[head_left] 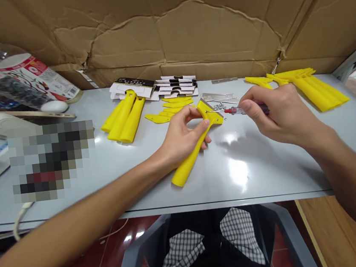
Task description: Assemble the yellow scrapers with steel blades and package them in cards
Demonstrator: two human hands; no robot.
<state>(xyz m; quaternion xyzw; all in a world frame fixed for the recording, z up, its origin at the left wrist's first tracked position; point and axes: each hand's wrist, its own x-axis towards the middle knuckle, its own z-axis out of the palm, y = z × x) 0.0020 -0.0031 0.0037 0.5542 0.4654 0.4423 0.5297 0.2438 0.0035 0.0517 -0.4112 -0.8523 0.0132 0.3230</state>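
Note:
My left hand is closed around the neck of a yellow scraper, its tube-like handle slanting down toward me. A metal blade edge shows along the far side of the scraper's head, with two screws in its face. In my right hand is a screwdriver with a clear and red handle, held level. Its tip meets the scraper's head at the left screw. Just behind the head lies a small pile of screws, beside thin metal blades.
Yellow handles and flat yellow pieces lie left of centre, near folded printed cards. More yellow scrapers rest at the right. Plastic bottles lean at the left, by a blurred-out object. Cardboard walls the back.

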